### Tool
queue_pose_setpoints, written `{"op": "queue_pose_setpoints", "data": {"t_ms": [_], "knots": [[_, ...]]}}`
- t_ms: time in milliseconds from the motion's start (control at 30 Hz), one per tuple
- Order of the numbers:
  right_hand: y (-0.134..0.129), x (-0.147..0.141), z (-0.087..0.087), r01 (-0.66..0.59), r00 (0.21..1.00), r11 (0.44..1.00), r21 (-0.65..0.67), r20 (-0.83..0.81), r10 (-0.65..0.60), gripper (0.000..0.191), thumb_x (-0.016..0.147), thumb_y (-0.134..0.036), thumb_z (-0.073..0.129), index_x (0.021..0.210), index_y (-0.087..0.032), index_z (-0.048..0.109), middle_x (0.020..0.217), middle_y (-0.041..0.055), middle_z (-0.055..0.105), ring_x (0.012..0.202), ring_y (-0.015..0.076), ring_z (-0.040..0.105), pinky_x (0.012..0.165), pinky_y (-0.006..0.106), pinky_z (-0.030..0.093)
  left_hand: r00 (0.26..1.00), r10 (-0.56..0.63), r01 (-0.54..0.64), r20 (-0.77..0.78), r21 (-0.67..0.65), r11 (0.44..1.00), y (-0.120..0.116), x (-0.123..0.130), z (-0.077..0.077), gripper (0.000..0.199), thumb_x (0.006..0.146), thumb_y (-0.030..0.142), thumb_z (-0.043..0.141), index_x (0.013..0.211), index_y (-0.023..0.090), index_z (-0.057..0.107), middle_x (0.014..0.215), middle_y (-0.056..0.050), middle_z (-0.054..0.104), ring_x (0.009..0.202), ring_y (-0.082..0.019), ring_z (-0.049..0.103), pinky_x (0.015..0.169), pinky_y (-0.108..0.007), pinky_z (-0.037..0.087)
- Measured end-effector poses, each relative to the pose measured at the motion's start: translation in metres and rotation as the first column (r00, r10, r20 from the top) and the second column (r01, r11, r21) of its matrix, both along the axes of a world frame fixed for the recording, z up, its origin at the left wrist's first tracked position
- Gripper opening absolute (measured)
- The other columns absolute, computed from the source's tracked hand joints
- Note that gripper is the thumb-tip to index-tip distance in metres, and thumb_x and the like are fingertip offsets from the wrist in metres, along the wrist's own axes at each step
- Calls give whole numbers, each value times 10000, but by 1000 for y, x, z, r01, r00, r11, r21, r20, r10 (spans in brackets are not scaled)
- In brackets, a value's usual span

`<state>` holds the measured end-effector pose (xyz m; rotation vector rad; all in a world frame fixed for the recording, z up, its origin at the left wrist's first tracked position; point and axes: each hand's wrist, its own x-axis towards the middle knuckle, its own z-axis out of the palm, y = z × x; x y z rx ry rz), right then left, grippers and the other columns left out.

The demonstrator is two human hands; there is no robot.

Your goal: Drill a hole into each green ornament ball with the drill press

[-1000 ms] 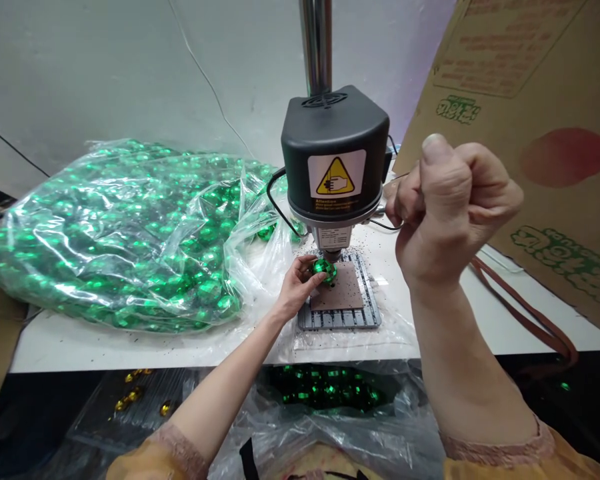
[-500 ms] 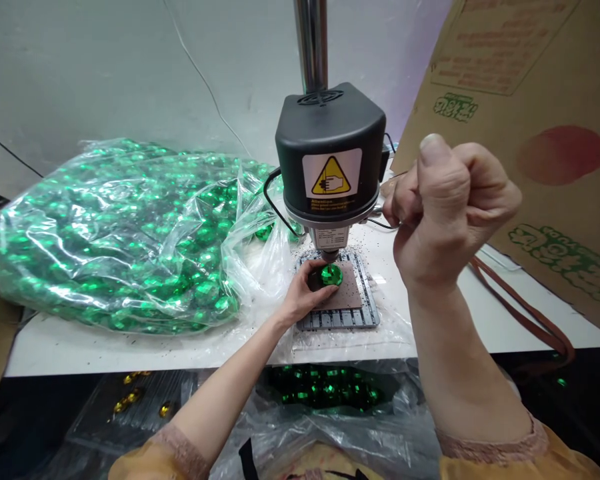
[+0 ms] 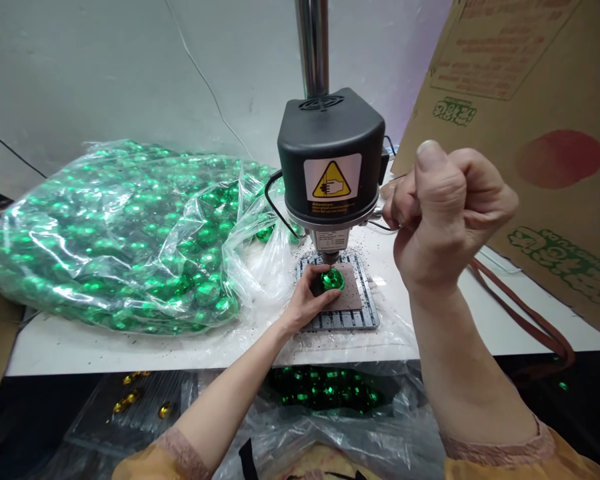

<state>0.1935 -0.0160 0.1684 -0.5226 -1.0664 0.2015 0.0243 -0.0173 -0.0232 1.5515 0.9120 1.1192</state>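
My left hand [image 3: 314, 295] pinches a shiny green faceted ball [image 3: 333, 279] between thumb and fingers, over a brown square pad on the slotted metal base plate [image 3: 373, 313]. Directly above the ball is the chuck [image 3: 329, 257] of a black bench drill press [image 3: 330, 147]; whether its tip touches the ball is hard to see. On the right, my right hand [image 3: 453, 213] is closed in a fist round the machine's side lever [image 3: 377, 213], most of which the fingers hide.
A big clear bag [image 3: 115, 240] of green faceted balls fills the table's left side. At right leans a cardboard box [image 3: 545, 220] beside a brown strap [image 3: 525, 313]. Below the table edge lie more green balls [image 3: 325, 390] in plastic and some gold balls [image 3: 125, 402]. Dark specks surround the base plate.
The green ball and my left fingers have shifted very slightly toward me, and a little more shows between ball and chuck. My right hand keeps its grip on the lever.
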Motion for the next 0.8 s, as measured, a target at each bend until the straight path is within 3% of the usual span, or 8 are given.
{"op": "queue_pose_setpoints", "data": {"t_ms": [167,367,800], "knots": [[-1,0,-1,-4,1000,1000,13,-6,4,491,958,-329,659,618,-239,317,475,-72,312,426,85,302,451,334,285,1000,12,-12,21,-14,1000,-1,2,-1,553,814,482,908,1204,218,617,1181,-77,707,1148,-242,673,1013,-380,527],[-5,-3,-18,72,997,992,101,-21,-70,543,968,-294,630,611,-198,233,527,-66,227,444,37,268,467,272,251,999,20,-19,25,-11,1000,-1,2,-2,553,809,478,913,1198,224,613,1168,-70,708,1137,-242,679,1009,-385,529],[-7,-4,-37,125,992,970,208,4,-129,467,928,-138,576,633,-181,217,519,-62,265,442,27,264,427,240,255,1000,4,-3,18,-15,1000,-2,1,-4,539,828,456,901,1210,223,602,1180,-68,701,1131,-232,672,1006,-373,520]]}}
